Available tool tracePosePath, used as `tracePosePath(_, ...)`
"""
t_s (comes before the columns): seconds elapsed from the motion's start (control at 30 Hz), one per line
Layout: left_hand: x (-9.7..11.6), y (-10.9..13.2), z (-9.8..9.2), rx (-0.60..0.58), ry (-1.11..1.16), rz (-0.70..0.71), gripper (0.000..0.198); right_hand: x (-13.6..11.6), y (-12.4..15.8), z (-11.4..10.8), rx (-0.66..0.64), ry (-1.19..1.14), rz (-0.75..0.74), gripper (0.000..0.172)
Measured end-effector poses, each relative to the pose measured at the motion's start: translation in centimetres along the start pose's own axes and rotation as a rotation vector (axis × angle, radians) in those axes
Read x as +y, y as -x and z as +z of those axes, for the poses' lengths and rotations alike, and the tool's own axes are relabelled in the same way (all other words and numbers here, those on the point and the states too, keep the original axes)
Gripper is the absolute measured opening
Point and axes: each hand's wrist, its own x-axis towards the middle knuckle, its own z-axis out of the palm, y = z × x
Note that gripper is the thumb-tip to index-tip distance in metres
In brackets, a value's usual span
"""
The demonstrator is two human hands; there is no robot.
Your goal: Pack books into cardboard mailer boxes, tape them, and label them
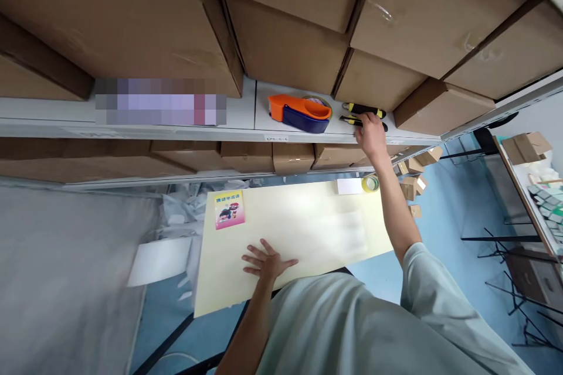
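My right hand (370, 136) reaches up to the white shelf (246, 123) and closes on a black-and-yellow utility knife (352, 121). A second knife of the same kind (363, 109) lies just behind it. An orange and blue tape dispenser (301, 112) sits on the shelf to the left of the knives. My left hand (266, 261) rests flat with spread fingers on the pale yellow table (303, 228), holding nothing. A small pink card (229, 210) lies at the table's far left corner.
Large cardboard boxes (285, 23) fill the shelf above, and smaller boxes (292, 157) stand below it. A roll of tape (370, 183) and a white pad (349, 186) sit at the table's far edge. Grey sheeting (65, 269) lies left; racks (528, 199) stand right.
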Motion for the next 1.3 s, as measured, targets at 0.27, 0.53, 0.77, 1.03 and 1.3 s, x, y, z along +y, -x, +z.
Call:
tracePosePath(0.27, 0.3, 0.4, -0.3, -0.021, -0.007, 0.023, 0.181, 0.4, 0.8, -1.4, 0.009, 0.000, -0.062, 0.039)
tracePosePath(0.53, 1.8, 1.9, -3.6, -0.189, 0.039, 0.025, 0.175, -14.1, 8.2, 1.1, 0.026, -0.536, -0.208, 0.028)
tracePosePath(0.77, -4.5, -4.9, -11.9, -0.078, 0.432, 0.090, 0.065, -26.9, 19.8, 16.5, -0.759, -0.789, 0.081, 0.033)
tracePosePath(1.03, -7.3, -12.4, -18.0, 0.119, 0.611, 0.045, 0.038, -31.7, 25.5, 22.5, -1.012, -0.725, 0.074, 0.061)
tracePosePath(1.3, -4.8, -12.2, -19.2, 0.098, 0.603, 0.140, 0.022, -30.7, 25.9, 23.6, -0.858, -0.991, 0.447, 0.042)
